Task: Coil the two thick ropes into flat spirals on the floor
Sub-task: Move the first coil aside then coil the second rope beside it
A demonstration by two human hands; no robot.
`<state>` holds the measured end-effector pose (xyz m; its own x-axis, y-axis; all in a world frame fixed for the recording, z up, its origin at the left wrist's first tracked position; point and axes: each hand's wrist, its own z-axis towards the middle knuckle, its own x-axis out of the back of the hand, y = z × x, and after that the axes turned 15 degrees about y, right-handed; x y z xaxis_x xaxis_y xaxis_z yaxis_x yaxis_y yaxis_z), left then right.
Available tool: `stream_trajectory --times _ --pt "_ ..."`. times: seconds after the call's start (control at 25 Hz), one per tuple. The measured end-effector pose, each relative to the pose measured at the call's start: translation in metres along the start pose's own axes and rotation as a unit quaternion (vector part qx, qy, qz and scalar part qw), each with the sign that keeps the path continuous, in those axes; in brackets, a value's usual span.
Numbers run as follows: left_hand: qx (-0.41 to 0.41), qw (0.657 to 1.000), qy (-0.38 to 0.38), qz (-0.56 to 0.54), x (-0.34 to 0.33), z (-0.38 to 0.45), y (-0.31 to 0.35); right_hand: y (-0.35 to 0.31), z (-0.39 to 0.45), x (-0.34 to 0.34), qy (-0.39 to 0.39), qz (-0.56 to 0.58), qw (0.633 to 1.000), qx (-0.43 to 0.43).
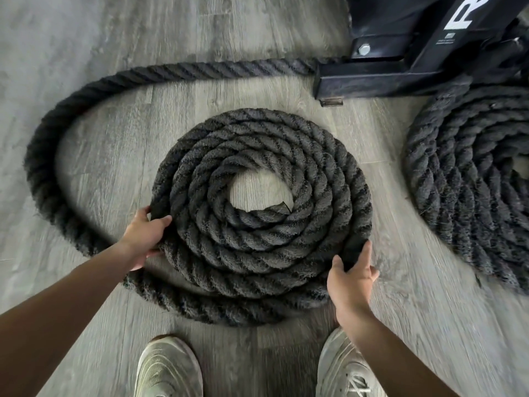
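Rope coil (257, 213), head view: a dark thick rope is seen wound into a flat spiral of several turns on the grey plank floor (120, 133), directly ahead of two pale shoes (169, 368). The inner end is seen at the open centre. The outermost turn is not yet closed; a loose tail (54, 144) sweeps out left and back toward a black metal frame (400, 67), so more rope is judged to remain. The left hand (144, 234) is laid over the coil's left edge, thumb and fingers curled round the outer strand, probably to keep the turns packed. The right hand (353, 277) is set against the lower right edge, fingers spread and fairly straight, pressing the strand inward; no pinch is seen there. A second coil (472, 190), already wound, lies to the right, partly out of frame, beside the frame's base.
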<state>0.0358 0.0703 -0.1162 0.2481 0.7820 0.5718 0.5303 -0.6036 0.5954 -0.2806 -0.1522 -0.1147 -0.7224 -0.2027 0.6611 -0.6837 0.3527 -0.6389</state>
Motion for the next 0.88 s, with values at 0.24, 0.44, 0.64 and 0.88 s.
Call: stream_trajectory --times 0.24,0.44,0.64,0.88 --pt "0.109 0.988 0.031 -0.109 -0.029 -0.056 -0.034 -0.069 0.094 -0.011 0.057 -0.029 0.991 0.116" --pt "0.065 0.991 0.076 -0.084 -0.03 -0.067 -0.03 -0.071 0.102 -0.01 0.042 -0.041 0.989 0.134" --pt "-0.011 0.999 0.044 -0.03 0.004 -0.007 0.018 0.006 -0.002 0.001 -0.017 0.005 0.996 0.089" --pt "-0.042 0.999 0.016 -0.019 -0.006 -0.004 0.029 0.014 -0.017 -0.005 -0.048 -0.006 0.994 0.096"
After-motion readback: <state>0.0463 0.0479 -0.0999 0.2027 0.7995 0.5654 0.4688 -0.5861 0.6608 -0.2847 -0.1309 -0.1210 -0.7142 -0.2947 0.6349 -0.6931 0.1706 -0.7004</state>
